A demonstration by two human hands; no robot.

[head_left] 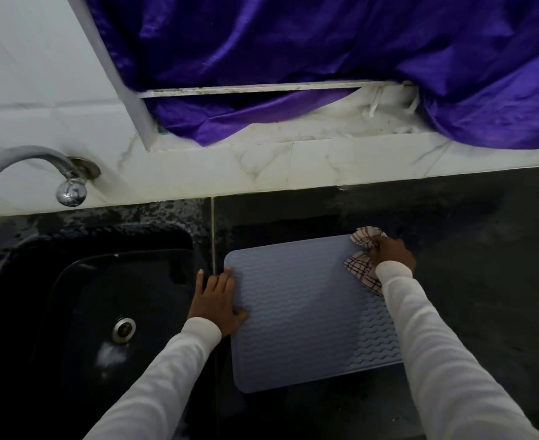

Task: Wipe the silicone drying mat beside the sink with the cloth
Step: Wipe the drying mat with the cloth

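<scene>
Silicone drying mat (pixel 306 312), grey-blue with a wavy ribbed surface, lies flat on the dark worktop (pixel 484 249), just right of the black sink (pixel 96 296); a thin pale seam in the worktop runs between the 2. Left hand (pixel 219 301) is flat, palm down, fingers spread and extended, not grasping anything; it presses on the mat's left edge, with the thumb on the ribbed surface and the outer fingers lying over the worktop strip beside the sink. Right hand (pixel 390 254) is clenched around a bunched checked cloth (pixel 363 265), white with dark red lines, at the mat's far right corner; the cloth touches the mat, one part sticking out past the far edge, another trailing toward the wrist. Both arms wear white long sleeves (pixel 452 360). Sink basin holds a metal drain (pixel 123 330). A chrome tap (pixel 33 173) is mounted on the white marbled wall tiles (pixel 262 173) above the sink's far left. Purple satin-like fabric (pixel 293 52) hangs over the window ledge behind the worktop.
</scene>
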